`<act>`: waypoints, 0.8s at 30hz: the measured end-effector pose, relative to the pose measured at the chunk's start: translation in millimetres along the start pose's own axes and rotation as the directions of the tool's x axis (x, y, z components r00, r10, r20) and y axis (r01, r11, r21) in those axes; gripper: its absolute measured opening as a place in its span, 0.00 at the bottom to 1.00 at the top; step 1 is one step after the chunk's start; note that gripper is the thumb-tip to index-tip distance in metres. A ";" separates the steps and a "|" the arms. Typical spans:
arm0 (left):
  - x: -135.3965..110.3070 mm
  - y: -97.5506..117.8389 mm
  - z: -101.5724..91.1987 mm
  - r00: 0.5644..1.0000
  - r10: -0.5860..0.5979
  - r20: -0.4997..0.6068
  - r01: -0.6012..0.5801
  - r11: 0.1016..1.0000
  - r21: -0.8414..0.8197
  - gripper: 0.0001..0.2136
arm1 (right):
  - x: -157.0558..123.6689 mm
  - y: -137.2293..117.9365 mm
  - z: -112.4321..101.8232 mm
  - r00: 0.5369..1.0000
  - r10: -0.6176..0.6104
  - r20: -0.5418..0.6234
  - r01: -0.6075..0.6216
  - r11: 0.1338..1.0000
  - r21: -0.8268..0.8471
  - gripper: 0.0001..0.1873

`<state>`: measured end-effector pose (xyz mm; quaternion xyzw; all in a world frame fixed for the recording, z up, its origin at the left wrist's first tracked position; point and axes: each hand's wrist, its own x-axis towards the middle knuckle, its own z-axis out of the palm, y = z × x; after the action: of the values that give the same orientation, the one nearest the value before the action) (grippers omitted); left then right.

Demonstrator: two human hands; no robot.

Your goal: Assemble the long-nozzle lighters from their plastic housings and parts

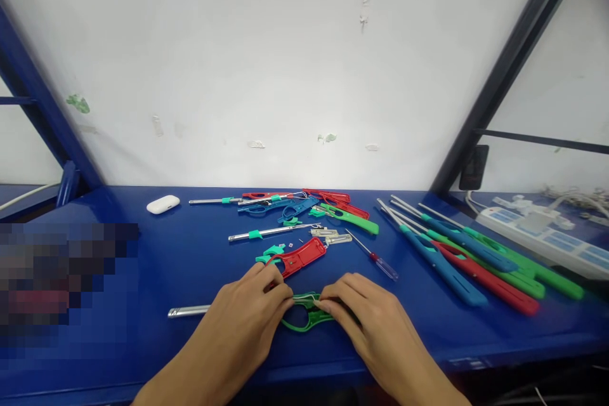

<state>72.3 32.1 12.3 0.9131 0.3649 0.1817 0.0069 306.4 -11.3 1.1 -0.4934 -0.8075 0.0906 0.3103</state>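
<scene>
A green lighter casing [307, 329], opened up with its inside facing up, lies at the front of the table between my hands. My left hand [250, 314] grips its left part, fingers pinched near a thin white wire. A metal lighter tube [188, 311] sticks out to the left from under that hand. My right hand [368, 311] closes on the casing's handle end, thumb and forefinger pinched at the inner parts. Palm and fingers hide much of the handle. Just behind my left hand lies a red casing half [307, 256], beside small teal plastic pieces [271, 253].
A screwdriver [383, 266] and clear fuel tanks [339, 239] lie behind my right hand. Farther back are loose lighter parts [297, 208] and a white case [163, 204]. Several whole lighters [442, 266] lie at right, near a power strip [547, 228].
</scene>
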 end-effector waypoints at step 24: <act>1.4 7.2 -1.2 0.999 -0.050 0.004 0.049 0.997 0.053 0.13 | -4.2 7.9 7.2 0.997 -0.023 -0.068 0.025 0.999 0.038 0.17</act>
<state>77.7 27.6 15.0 0.9042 0.3921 0.1691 -0.0118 309.4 -9.8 -10.0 -0.4802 -0.8005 0.0858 0.3482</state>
